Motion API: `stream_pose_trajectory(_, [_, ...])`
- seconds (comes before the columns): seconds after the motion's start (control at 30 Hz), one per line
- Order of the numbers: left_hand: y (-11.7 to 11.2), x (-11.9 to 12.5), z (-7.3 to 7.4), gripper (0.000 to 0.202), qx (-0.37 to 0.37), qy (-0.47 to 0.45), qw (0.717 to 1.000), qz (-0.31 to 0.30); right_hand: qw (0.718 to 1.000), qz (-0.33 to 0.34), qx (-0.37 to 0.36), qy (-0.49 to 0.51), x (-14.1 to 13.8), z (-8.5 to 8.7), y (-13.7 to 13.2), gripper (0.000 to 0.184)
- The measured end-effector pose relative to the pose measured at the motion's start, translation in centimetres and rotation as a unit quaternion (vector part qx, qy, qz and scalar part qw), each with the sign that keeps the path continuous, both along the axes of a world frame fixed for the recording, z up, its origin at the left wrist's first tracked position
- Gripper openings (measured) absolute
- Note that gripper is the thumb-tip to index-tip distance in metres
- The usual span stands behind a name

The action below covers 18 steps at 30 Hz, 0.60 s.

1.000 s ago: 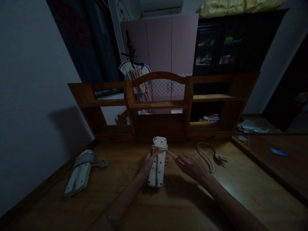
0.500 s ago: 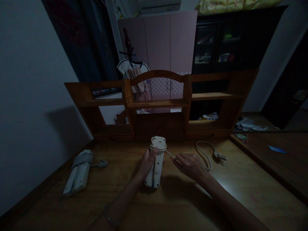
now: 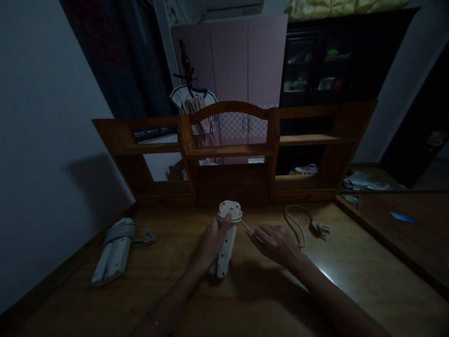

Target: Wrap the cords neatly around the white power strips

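My left hand (image 3: pixel 214 238) is closed around a white power strip (image 3: pixel 227 252), its thumb pressing on loops of cord near the top end. Several turns of the pale cord (image 3: pixel 247 226) circle that end. From there the cord runs taut to my right hand (image 3: pixel 275 241), which pinches it between thumb and fingers. Beyond the right hand the cord's free length curves over the desk to a plug (image 3: pixel 321 229) with metal prongs. A second white power strip (image 3: pixel 112 257), wrapped in its own grey-looking cord, lies at the left with its plug (image 3: pixel 149 239) beside it.
A wooden shelf unit (image 3: pixel 229 150) stands along the back of the wooden desk (image 3: pixel 273 304). The wall (image 3: pixel 45 187) borders the left side. On a lower surface at the right lies a blue card (image 3: pixel 402 217).
The power strip in my left hand has tilted and turned slightly, its lower end shifting a little toward me. My right hand keeps the cord taut in nearly the same place.
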<state>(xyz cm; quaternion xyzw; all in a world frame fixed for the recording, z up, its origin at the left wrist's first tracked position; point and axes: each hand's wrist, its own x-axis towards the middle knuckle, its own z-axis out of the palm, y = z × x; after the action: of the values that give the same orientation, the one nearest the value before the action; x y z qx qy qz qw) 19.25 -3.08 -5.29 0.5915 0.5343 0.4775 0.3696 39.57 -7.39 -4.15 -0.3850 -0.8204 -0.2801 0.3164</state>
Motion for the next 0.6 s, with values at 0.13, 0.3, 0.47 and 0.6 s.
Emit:
stream_pose_trajectory(0.13, [-0.09, 0.25, 0.48, 0.060, 0.072, 0.063, 0.995, 0.021, 0.999, -0.005, 0.036, 0.028, 0.06, 0.08, 0.04, 0.030])
stream_pose_trajectory(0.3, [-0.09, 0.42, 0.68, 0.062, 0.092, 0.088, 0.992, 0.019, 0.999, -0.008, 0.030, 0.026, 0.38, 0.10, 0.07, 0.030])
stream_pose_trajectory(0.47, [0.00, 0.42, 0.22, 0.057, 0.108, 0.080, 0.991, 0.017, 0.999, -0.007, 0.028, 0.029, 0.44, 0.16, 0.06, 0.031])
stream_pose_trajectory(0.6, [-0.11, 0.65, 0.39, 0.056, 0.125, 0.058, 0.990, 0.037, 0.999, -0.005, 0.028, 0.039, 0.39, 0.12, 0.08, 0.031])
